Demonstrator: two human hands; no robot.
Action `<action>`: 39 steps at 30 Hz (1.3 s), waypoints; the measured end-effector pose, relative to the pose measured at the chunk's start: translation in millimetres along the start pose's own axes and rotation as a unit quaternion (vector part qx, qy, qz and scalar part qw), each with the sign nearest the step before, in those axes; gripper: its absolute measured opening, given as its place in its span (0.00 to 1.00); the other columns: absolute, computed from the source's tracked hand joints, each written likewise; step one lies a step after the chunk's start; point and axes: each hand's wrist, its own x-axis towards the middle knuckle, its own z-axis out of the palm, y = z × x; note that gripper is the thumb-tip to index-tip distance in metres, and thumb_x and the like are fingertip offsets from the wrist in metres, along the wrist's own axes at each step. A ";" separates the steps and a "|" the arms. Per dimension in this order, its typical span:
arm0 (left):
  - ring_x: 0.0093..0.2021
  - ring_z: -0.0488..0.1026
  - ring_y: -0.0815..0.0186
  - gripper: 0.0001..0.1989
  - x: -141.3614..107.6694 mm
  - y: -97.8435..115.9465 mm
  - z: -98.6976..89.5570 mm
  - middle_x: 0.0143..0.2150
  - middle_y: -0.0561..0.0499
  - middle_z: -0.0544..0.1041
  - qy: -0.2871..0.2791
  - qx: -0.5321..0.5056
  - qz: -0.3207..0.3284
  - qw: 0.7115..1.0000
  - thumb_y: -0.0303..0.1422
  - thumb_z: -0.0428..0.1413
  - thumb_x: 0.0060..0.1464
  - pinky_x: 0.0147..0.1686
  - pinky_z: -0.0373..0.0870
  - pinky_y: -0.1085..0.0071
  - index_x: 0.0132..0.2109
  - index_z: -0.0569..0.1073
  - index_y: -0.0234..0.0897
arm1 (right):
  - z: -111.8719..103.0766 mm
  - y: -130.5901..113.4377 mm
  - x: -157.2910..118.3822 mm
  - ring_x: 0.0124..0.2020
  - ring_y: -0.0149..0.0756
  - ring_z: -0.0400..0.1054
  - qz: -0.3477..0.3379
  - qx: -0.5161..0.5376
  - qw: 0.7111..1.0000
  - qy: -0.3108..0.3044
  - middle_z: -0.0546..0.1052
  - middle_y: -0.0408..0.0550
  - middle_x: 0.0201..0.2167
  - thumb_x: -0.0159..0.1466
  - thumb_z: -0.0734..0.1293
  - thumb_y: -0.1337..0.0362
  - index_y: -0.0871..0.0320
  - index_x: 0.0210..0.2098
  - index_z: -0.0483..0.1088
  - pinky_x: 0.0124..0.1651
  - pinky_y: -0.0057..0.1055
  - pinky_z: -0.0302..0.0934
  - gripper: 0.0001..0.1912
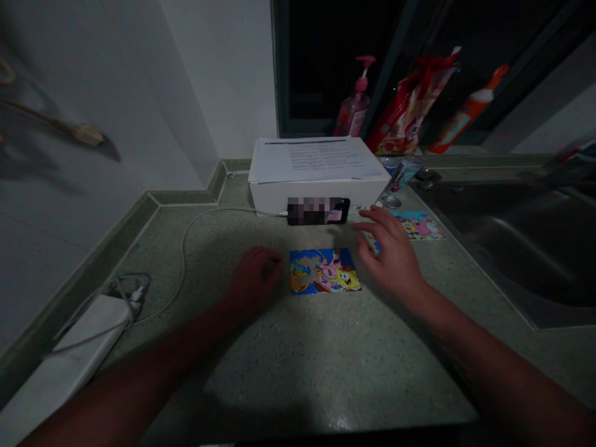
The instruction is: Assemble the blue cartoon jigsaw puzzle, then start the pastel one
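Note:
A small jigsaw puzzle (347, 261) with a colourful cartoon picture lies flat on the counter, its left part showing a bare grey gap among the joined pieces. Beside its left edge is my left hand (254, 279), fingers curled and thumb meeting the forefinger; whatever the pinch may hold is too dark to make out. My right hand (391, 254) hovers at the puzzle's upper right, fingers apart, with nothing visible in them. Blue and yellow puzzle pieces (374, 243) show partly from under that hand. Behind it lies a cartoon picture card (421, 225), partly covered by the hand.
A phone (342, 211) leans on a white box (270, 194) topped with printed paper (321, 158). Its white cable (184, 248) runs left to a power strip (88, 329). A sink (526, 248) is at right. A pump bottle (354, 112), red bag (410, 112) and cans stand behind.

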 end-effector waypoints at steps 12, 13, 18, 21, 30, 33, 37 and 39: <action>0.47 0.81 0.56 0.06 1.0 -6.2 -2.1 0.43 0.48 0.84 0.063 -0.071 -0.095 0.991 0.33 0.54 0.66 0.54 0.79 0.56 0.43 0.77 0.41 | -53.5 48.4 8.8 0.47 0.54 0.80 0.195 -0.211 0.947 -0.143 0.85 0.60 0.52 0.72 0.60 0.61 0.59 0.51 0.81 0.47 0.44 0.70 0.19; 0.47 0.82 0.56 0.06 1.2 -6.8 -2.2 0.44 0.48 0.84 0.065 -0.077 -0.102 0.990 0.34 0.55 0.65 0.54 0.79 0.55 0.43 0.77 0.41 | -53.9 52.4 8.3 0.45 0.54 0.80 0.206 -0.230 0.934 -0.179 0.85 0.60 0.51 0.72 0.60 0.61 0.59 0.51 0.81 0.45 0.43 0.69 0.19; 0.47 0.82 0.54 0.07 2.7 -5.3 -4.4 0.43 0.49 0.84 0.070 -0.083 -0.117 0.987 0.35 0.55 0.64 0.54 0.80 0.52 0.42 0.77 0.41 | -57.2 63.7 7.0 0.43 0.51 0.81 0.238 -0.282 0.886 -0.281 0.86 0.59 0.46 0.74 0.60 0.61 0.57 0.50 0.82 0.38 0.38 0.64 0.19; 0.47 0.82 0.54 0.07 3.3 -4.7 -5.4 0.43 0.49 0.85 0.065 -0.084 -0.121 0.987 0.36 0.55 0.63 0.54 0.80 0.53 0.41 0.77 0.42 | -61.2 62.1 7.3 0.44 0.49 0.81 0.251 -0.289 0.866 -0.321 0.86 0.60 0.47 0.76 0.58 0.63 0.58 0.49 0.82 0.36 0.36 0.60 0.20; 0.46 0.83 0.54 0.09 1.7 -14.9 -0.6 0.43 0.48 0.85 0.071 -0.066 -0.114 0.989 0.39 0.55 0.62 0.51 0.80 0.55 0.42 0.78 0.43 | -52.3 54.2 6.9 0.44 0.50 0.82 0.255 -0.271 0.857 -0.357 0.86 0.60 0.45 0.76 0.59 0.65 0.57 0.45 0.84 0.39 0.37 0.65 0.20; 0.44 0.83 0.54 0.09 2.3 -15.1 -1.1 0.42 0.48 0.85 0.069 -0.064 -0.112 0.989 0.40 0.55 0.62 0.50 0.81 0.54 0.41 0.78 0.44 | -51.0 58.9 2.3 0.48 0.51 0.82 0.255 -0.276 0.856 -0.355 0.86 0.60 0.48 0.74 0.59 0.68 0.56 0.48 0.84 0.42 0.38 0.68 0.20; 0.44 0.83 0.55 0.09 3.8 -13.4 -3.0 0.41 0.50 0.86 0.064 -0.067 -0.115 0.989 0.40 0.56 0.62 0.50 0.81 0.55 0.41 0.79 0.44 | -52.7 65.2 -3.1 0.48 0.52 0.82 0.241 -0.284 0.856 -0.359 0.86 0.60 0.49 0.72 0.58 0.70 0.56 0.47 0.84 0.44 0.39 0.70 0.21; 0.44 0.83 0.54 0.09 4.1 -12.9 -3.5 0.41 0.50 0.86 0.066 -0.068 -0.121 0.988 0.41 0.56 0.61 0.50 0.81 0.56 0.40 0.79 0.44 | -53.5 66.4 -4.1 0.48 0.53 0.82 0.242 -0.281 0.862 -0.346 0.86 0.61 0.48 0.72 0.59 0.70 0.57 0.46 0.84 0.44 0.40 0.70 0.20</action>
